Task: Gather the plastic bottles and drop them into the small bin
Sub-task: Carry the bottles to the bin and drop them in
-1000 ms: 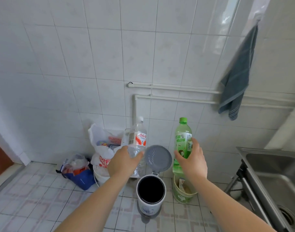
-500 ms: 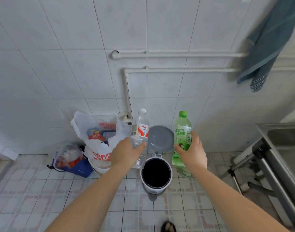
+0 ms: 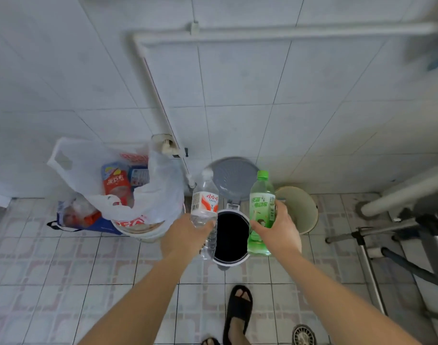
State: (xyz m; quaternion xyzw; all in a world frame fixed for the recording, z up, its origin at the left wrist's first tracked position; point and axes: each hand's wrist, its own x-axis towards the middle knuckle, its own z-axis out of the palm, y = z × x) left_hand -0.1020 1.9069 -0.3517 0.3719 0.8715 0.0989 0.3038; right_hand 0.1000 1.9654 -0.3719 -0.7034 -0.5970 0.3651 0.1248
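Observation:
A small white bin (image 3: 230,260) stands on the tiled floor with its grey lid (image 3: 234,179) flipped up against the wall and its dark inside showing. My left hand (image 3: 182,236) grips a clear plastic bottle (image 3: 205,202) with a red and white label, upright, just left of the bin's mouth. My right hand (image 3: 279,231) holds a green plastic bottle (image 3: 261,210) with a green cap, upright, just right of the mouth. Both bottles hang above the bin's rim level.
A white plastic bag (image 3: 118,180) full of packaging sits in a pail left of the bin, with a blue bag (image 3: 78,219) beside it. A cream bucket (image 3: 301,210) stands right of the bin. Metal legs (image 3: 369,255) stand at right. My sandalled foot (image 3: 239,310) is near.
The view has tilted down and closed in on the bin. Both hands with their bottles now sit lower, flanking the bin's open mouth. My foot has come into view.

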